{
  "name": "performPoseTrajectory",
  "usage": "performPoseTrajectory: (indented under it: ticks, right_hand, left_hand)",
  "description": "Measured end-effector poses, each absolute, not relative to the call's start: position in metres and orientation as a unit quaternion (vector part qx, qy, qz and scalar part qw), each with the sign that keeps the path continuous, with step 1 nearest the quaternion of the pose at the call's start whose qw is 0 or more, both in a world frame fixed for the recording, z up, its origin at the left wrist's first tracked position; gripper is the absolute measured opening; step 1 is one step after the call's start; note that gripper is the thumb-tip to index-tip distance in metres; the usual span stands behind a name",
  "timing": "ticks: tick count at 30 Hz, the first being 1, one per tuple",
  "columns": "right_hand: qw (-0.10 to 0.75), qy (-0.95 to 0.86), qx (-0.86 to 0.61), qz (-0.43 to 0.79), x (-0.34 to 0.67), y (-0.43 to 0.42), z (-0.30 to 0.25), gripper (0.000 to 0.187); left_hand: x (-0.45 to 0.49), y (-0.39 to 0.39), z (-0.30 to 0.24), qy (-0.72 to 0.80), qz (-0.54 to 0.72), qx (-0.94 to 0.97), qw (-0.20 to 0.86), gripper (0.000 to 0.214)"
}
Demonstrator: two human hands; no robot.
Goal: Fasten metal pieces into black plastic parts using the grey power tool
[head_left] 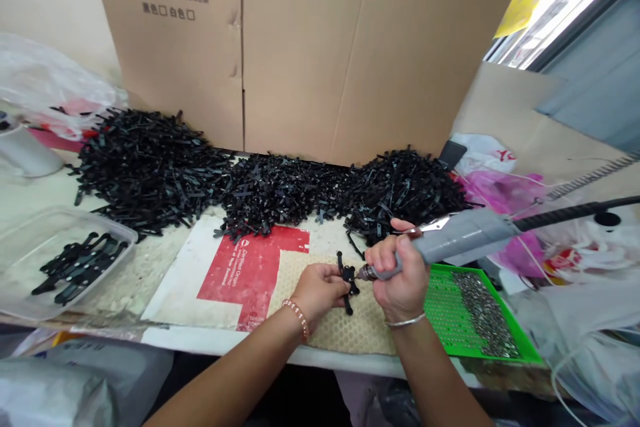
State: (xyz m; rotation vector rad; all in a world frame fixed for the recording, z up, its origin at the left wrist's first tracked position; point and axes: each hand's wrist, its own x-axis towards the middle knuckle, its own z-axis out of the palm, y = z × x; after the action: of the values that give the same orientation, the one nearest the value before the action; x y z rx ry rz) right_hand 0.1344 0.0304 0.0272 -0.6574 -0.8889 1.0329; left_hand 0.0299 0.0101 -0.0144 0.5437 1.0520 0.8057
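Note:
My left hand (318, 289) grips a small black plastic part (346, 278) upright over a beige honeycomb mat (365, 327). My right hand (399, 271) is closed around a grey electric screwdriver (460, 238), whose tip meets the black part. A black cable (575, 212) runs from the tool off to the right. Both wrists wear bracelets.
A long heap of black plastic parts (260, 180) lies along the back, in front of cardboard sheets (310, 47). A clear tub (30, 260) at left holds several black parts. A green tray (450, 320) with small screws sits at right. Plastic bags crowd both sides.

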Motion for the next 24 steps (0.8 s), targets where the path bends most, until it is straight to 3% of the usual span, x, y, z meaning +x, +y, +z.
performPoseTrajectory:
  ticks: [24]
  right_hand:
    - [0.729, -0.406, -0.312, 0.455, 0.133, 0.031, 0.016, 0.021]
  left_hand:
    - [0.032, 0.012, -0.022, 0.482, 0.365, 0.266, 0.75, 0.022]
